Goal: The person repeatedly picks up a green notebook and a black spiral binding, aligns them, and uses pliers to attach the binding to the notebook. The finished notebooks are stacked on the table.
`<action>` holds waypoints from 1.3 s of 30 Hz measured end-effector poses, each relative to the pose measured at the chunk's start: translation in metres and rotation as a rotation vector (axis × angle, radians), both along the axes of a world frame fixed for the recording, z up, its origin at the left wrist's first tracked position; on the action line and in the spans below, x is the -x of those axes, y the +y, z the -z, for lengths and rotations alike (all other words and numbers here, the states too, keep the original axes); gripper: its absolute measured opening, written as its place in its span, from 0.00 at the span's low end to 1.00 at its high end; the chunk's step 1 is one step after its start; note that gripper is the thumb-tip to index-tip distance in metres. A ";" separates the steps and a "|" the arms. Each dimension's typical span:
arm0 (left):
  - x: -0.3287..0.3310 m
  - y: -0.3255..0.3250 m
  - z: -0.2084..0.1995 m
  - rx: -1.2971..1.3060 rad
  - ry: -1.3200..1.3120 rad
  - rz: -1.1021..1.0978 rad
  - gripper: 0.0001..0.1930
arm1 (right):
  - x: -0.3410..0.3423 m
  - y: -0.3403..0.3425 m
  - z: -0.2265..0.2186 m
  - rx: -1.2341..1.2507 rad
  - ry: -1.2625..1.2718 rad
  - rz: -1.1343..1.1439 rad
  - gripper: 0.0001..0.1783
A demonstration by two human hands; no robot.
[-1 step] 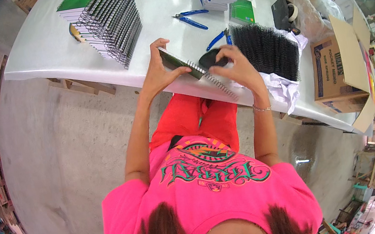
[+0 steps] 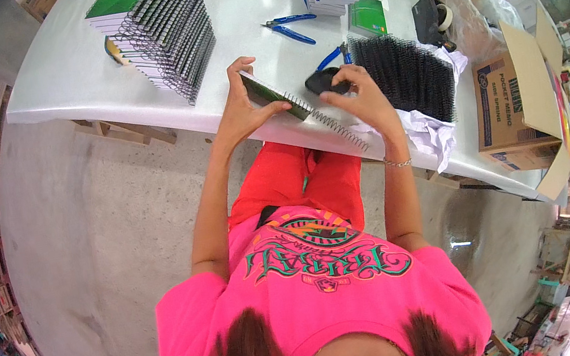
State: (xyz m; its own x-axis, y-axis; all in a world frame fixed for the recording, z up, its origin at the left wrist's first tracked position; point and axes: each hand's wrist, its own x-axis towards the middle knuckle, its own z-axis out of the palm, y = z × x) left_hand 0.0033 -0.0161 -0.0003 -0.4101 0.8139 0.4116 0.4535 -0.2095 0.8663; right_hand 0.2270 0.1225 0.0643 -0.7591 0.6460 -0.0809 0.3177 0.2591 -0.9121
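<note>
Nearby, the left hand (image 2: 239,115) holds a small green-covered notebook (image 2: 268,96) above the near edge of the worktop (image 2: 236,23), a wire coil (image 2: 338,126) trailing from it toward the right. Just beside the coil, the right hand (image 2: 371,100) has curled fingers; whether it grips anything, I cannot tell. Farther off lie black coils (image 2: 404,79), 2 blue-handled pliers (image 2: 294,34) and stacked spiral notebooks (image 2: 168,37).
</note>
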 end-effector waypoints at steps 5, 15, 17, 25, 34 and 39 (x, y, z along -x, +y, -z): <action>0.000 0.002 0.003 0.070 -0.077 0.030 0.61 | 0.000 -0.011 -0.006 -0.218 -0.042 -0.058 0.17; 0.002 0.009 0.000 0.080 -0.128 0.074 0.60 | 0.007 -0.012 -0.018 0.158 0.060 -0.097 0.13; 0.002 0.007 -0.002 0.098 -0.131 0.087 0.59 | 0.020 -0.008 -0.011 -0.003 0.030 -0.037 0.16; 0.002 0.006 -0.004 0.112 -0.142 0.119 0.57 | 0.025 -0.008 0.011 -0.890 -0.104 0.164 0.18; 0.002 0.005 0.002 0.119 -0.160 0.146 0.57 | 0.031 0.002 -0.014 0.125 0.005 0.007 0.18; 0.004 0.006 0.000 0.120 -0.160 0.154 0.58 | 0.036 -0.011 -0.015 0.018 0.040 -0.128 0.18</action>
State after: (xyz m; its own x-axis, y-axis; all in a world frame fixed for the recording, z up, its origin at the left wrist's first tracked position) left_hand -0.0008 -0.0105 -0.0001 -0.3295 0.9110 0.2482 0.2788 -0.1573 0.9474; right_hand 0.1906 0.1115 0.0788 -0.8379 0.5425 -0.0597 0.2465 0.2786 -0.9282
